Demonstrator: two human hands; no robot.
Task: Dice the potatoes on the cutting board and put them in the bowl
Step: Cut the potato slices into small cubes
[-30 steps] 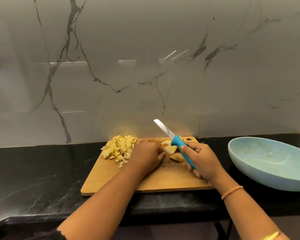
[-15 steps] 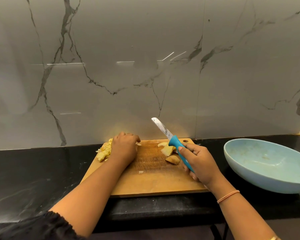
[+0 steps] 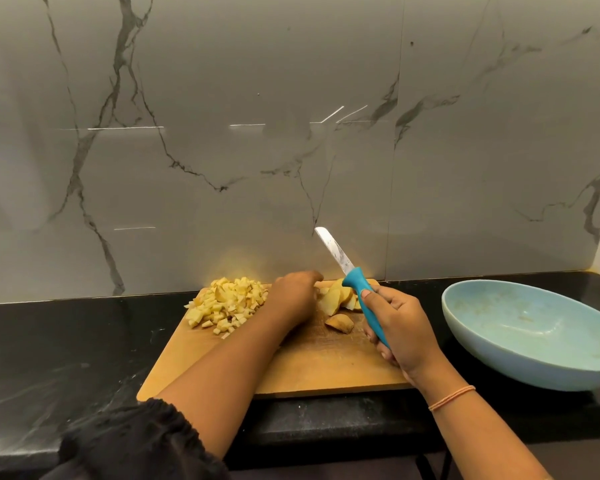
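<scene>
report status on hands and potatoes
Right hand grips knife, blade raised off the board. Left hand between diced pile and uncut chunks, grip hidden. Bowl holds no potato yet. Nothing in the way.

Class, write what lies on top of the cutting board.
On the cutting board: a heap of diced potato far left, uncut potato wedges far right. The left hand covers the board between them; anything under it is hidden.

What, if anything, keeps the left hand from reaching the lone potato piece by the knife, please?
Likely nothing, so yes: the left hand is beside the potato piece, bare board between, knife held up.
</scene>
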